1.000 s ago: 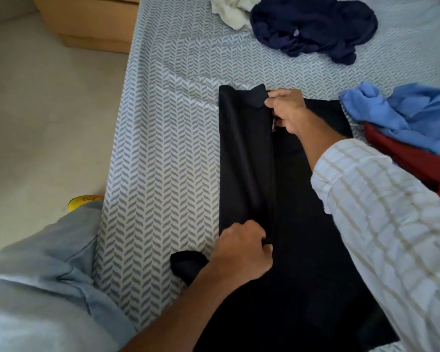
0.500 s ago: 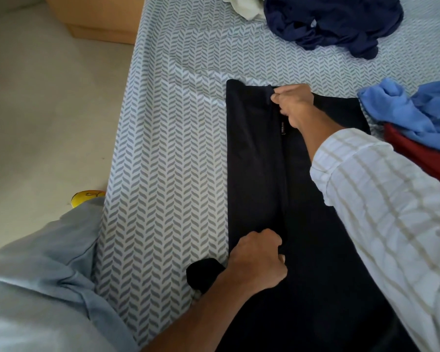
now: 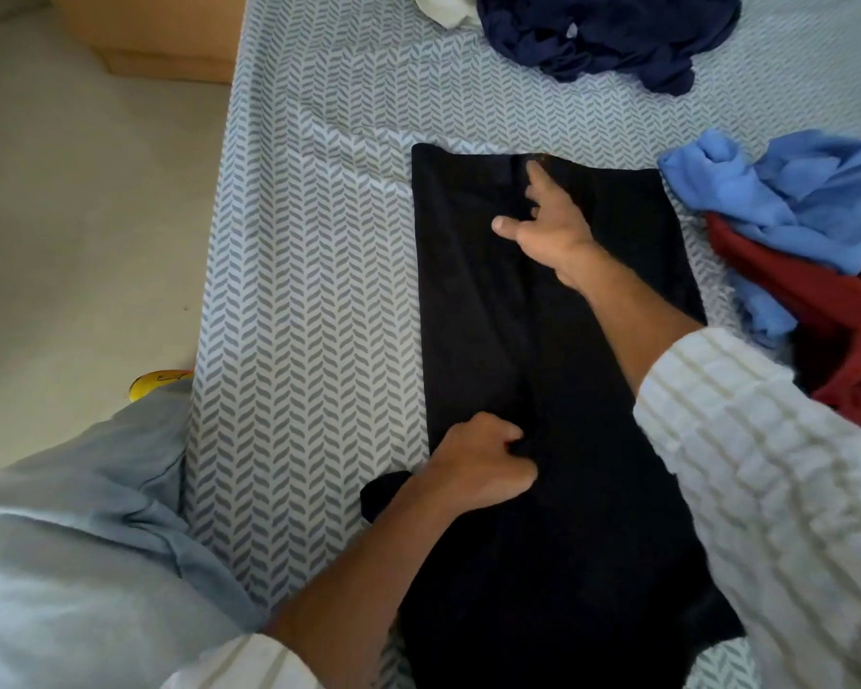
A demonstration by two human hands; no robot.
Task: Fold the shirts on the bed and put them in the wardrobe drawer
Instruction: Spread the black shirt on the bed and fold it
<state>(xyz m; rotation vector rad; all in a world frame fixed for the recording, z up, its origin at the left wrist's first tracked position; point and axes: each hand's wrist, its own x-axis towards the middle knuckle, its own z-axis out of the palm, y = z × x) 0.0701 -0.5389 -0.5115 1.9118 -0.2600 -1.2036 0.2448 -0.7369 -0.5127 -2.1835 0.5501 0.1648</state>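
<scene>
Pinching black shirt [image 3: 473, 300] fold, left hand [image 3: 483, 464], right hand [image 3: 548, 226] seemingly spread flat, bed [image 3: 309, 290].

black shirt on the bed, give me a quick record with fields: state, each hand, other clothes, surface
shirt: black shirt lies flat on the bed, left side folded inward along its length
left hand: left hand grips the folded edge at the near end
right hand: right hand has its fingers spread, resting on the shirt near the far end
other clothes: navy garment, white garment, blue garment, red garment, all unfolded
surface: bed sheet with grey herringbone pattern
</scene>
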